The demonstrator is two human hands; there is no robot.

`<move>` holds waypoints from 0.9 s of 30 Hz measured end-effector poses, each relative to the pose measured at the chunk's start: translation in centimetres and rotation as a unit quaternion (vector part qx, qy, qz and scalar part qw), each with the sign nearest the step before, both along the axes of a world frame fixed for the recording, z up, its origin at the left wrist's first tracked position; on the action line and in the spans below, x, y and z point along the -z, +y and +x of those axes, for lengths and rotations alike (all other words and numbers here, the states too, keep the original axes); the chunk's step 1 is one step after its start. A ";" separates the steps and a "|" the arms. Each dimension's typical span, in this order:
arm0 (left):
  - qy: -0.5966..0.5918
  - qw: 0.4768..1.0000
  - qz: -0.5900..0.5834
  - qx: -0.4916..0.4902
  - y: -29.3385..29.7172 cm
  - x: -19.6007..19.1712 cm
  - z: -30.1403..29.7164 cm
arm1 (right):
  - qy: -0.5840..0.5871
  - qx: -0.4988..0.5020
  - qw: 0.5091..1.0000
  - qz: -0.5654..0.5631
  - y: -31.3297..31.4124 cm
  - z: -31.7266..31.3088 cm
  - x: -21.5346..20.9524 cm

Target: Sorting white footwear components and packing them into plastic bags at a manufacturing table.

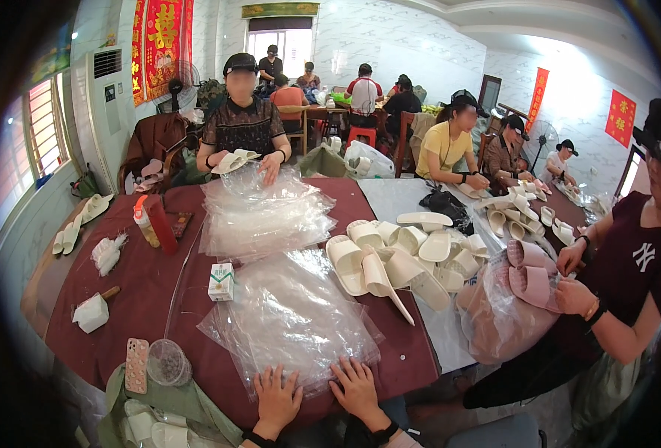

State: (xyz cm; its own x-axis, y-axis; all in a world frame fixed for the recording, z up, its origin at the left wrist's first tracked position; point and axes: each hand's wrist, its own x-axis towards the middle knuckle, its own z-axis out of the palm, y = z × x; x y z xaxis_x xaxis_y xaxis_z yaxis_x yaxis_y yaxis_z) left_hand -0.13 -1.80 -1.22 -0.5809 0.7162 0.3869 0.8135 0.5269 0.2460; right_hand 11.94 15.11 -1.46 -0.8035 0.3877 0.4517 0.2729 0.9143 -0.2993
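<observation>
My left hand (277, 396) lies palm down on the near edge of a stack of clear plastic bags (293, 317), fingers spread. Beside it, my right hand (354, 386) rests flat on the same stack near its right corner, fingers apart and holding nothing. A dark band circles each wrist. The bags are spread over a dark red tablecloth (151, 299). Right of the stack lies a heap of cream slippers (401, 257). A small white and green carton (221, 282) stands at the stack's left edge.
A second pile of bags (259, 213) lies before a person across the table. To the left are a red flask (162, 224), a tissue pack (91, 313), a phone (137, 364) and a clear tub (168, 362). At right, a co-worker holds pink slippers (530, 272).
</observation>
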 end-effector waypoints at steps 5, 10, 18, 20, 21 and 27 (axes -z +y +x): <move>-0.003 1.000 0.011 0.004 0.0 0.3 -0.2 | -0.007 0.005 1.000 -0.004 -0.1 -0.2 0.1; 0.000 1.000 0.015 0.001 0.2 0.2 -0.2 | 0.055 -0.038 0.983 -0.172 1.1 0.0 -0.7; 0.005 1.000 0.017 -0.002 -0.1 0.2 -0.2 | 0.071 0.080 0.988 -0.113 8.3 -0.1 -5.7; 0.003 1.000 0.020 -0.002 0.1 0.1 -0.1 | -0.019 0.194 0.977 -0.092 11.1 -0.3 -4.6; 0.000 1.000 0.022 0.000 0.1 0.0 -0.2 | -0.020 0.193 0.977 -0.089 12.2 -0.4 -4.4; -0.013 1.000 0.028 -0.004 -0.1 -0.1 -0.2 | -0.180 0.240 0.945 -0.130 15.3 -1.1 -4.3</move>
